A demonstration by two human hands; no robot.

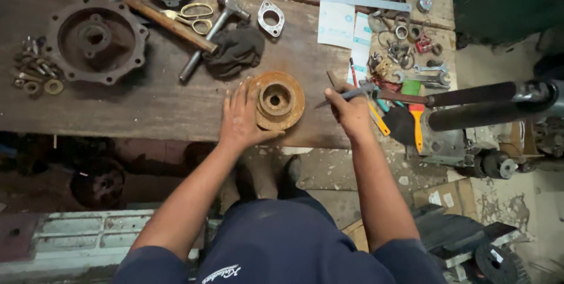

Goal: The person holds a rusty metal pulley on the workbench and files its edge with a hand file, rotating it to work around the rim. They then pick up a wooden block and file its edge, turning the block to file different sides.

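A round rusty orange flanged part with a central hub lies near the front edge of a dark wooden bench. My left hand rests flat against its left side, thumb under its lower rim. My right hand is closed around a slim grey metal tool whose thin tip points left toward the rusty part, a short gap from it.
On the bench sit a large dark round housing, loose bolts and washers, scissors, a hammer, a dark rag, a gasket plate, a steel ruler, rings and wrenches, and a yellow-handled brush.
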